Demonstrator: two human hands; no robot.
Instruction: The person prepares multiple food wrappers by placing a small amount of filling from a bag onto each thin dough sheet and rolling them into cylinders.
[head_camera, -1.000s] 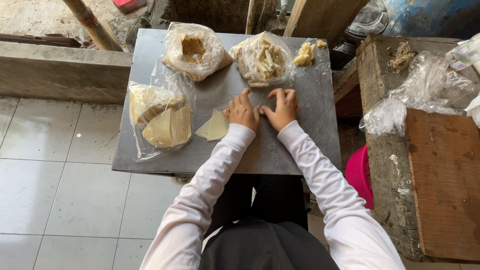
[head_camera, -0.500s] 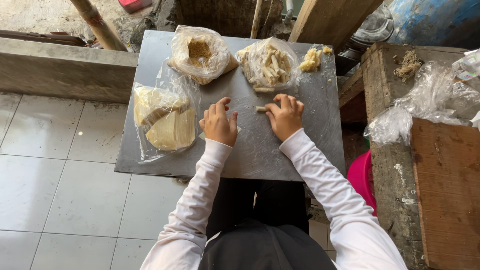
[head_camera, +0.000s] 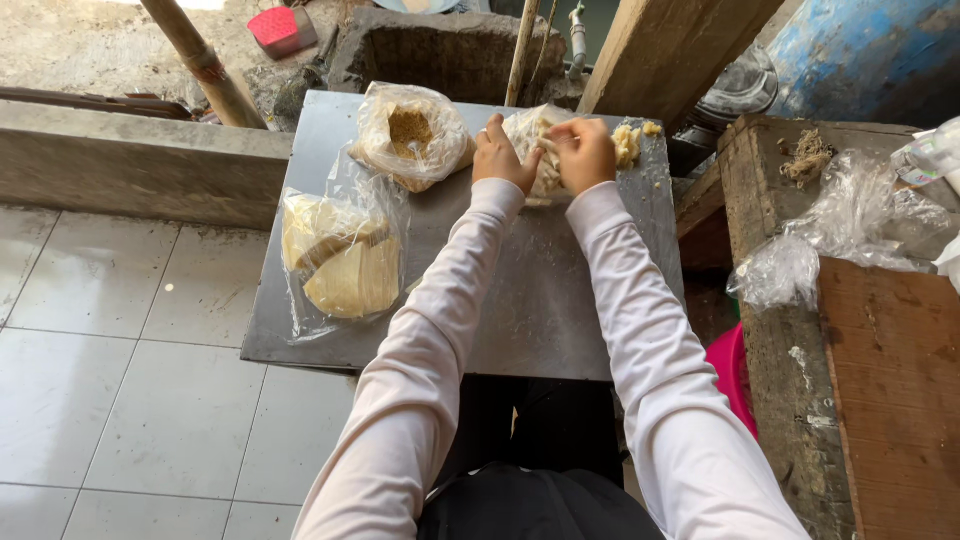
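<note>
Both my arms in white sleeves reach to the far end of a grey metal board (head_camera: 540, 300). My left hand (head_camera: 503, 152) and my right hand (head_camera: 583, 150) sit side by side on a clear plastic bag of pale yellowish pieces (head_camera: 533, 128). The fingers of both hands are closed on the bag's plastic, and they hide most of what is in it. Just right of my right hand lie a few pale lumps (head_camera: 630, 142) on the board's far corner.
Left of my hands are a clear bag with brown filling (head_camera: 412, 135) and a bag of flat pale sheets (head_camera: 345, 262). On the right stands a rough wooden bench (head_camera: 880, 380) with crumpled plastic (head_camera: 800, 265). A concrete ledge (head_camera: 120, 165) and tiled floor lie left.
Both hands moved from the middle of the board to its far end and closed on the bag of pale pieces. The pale triangular sheet no longer lies on the board.
</note>
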